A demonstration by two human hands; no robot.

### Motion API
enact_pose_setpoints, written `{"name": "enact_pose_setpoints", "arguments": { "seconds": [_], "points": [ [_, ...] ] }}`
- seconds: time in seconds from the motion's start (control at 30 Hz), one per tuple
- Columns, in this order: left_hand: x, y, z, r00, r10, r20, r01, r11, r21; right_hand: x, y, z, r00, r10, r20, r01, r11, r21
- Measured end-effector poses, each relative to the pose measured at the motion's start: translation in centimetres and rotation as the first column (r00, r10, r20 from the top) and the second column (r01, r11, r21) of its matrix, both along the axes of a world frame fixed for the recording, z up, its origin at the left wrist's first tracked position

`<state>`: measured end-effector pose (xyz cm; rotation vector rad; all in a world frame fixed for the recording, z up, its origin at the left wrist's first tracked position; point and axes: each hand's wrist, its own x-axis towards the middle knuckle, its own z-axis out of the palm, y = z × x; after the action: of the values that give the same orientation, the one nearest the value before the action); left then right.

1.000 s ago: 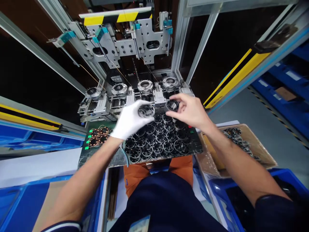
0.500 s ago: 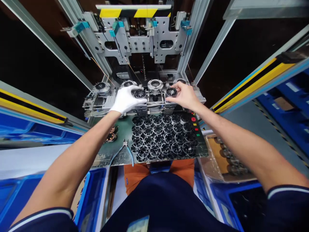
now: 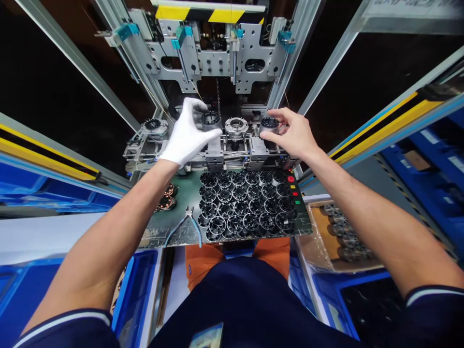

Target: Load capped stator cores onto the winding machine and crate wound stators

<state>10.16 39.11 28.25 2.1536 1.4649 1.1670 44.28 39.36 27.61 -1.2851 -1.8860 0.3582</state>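
At the bottom center, the torso in a dark navy shirt (image 3: 232,299) and orange trousers (image 3: 205,263) sit below a dark green work board (image 3: 188,179). On its near edge lies a pair of blue-handled pliers (image 3: 188,215), handles spread towards the bottom of the frame. To their right, closely packed rows of black toothed rings with silvery rims (image 3: 239,208) cover much of the board; to their upper left is a small group of copper-wound coils (image 3: 166,198). An open cardboard box of metallic rings (image 3: 322,237) stands at the lower right, beside the board.

Beyond the board, both hands are at the row of fixtures across the middle of the frame. The white-gloved left hand (image 3: 185,135) curves its thumb and fingers around a black toothed ring (image 3: 210,117), left of center; whether it grips the ring or has released it, I cannot tell. The bare right hand (image 3: 299,134) grasps a second black toothed ring (image 3: 270,123), right of center, with the thumb on its near side and fingers on its far side. Between the two rings is a silvery round metal holder (image 3: 236,126); another fixture holding a black ring (image 3: 154,125) is at the left end. Farther off, at the top, is a perforated metal plate (image 3: 213,65) under a yellow-and-black striped bar (image 3: 212,14).
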Motion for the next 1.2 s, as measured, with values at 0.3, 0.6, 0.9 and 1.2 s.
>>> {"name": "enact_pose_setpoints", "arguments": {
  "seconds": [0.3, 0.6, 0.9, 1.2],
  "points": [
    [0.0, 0.2, -3.6, 0.996, 0.065, -0.069, -0.069, 0.996, -0.057, -2.4, 0.4, -4.1, 0.993, -0.084, -0.083, 0.075, 0.992, -0.106],
    [1.4, -7.3, -0.5, 0.951, -0.111, 0.29, 0.144, 0.985, -0.096, -4.0, -7.2, 0.2, 0.91, 0.138, -0.391, -0.216, 0.963, -0.162],
    [3.8, -17.3, 2.6, 0.727, -0.372, 0.577, 0.514, 0.852, -0.098, -4.3, -19.1, 6.0, 0.731, 0.278, -0.624, -0.464, 0.872, -0.156],
    [3.8, -19.3, 3.1, 0.735, -0.424, 0.529, 0.503, 0.864, -0.005, -3.9, -21.4, 6.5, 0.695, 0.259, -0.671, -0.51, 0.835, -0.205]
  ]
}}
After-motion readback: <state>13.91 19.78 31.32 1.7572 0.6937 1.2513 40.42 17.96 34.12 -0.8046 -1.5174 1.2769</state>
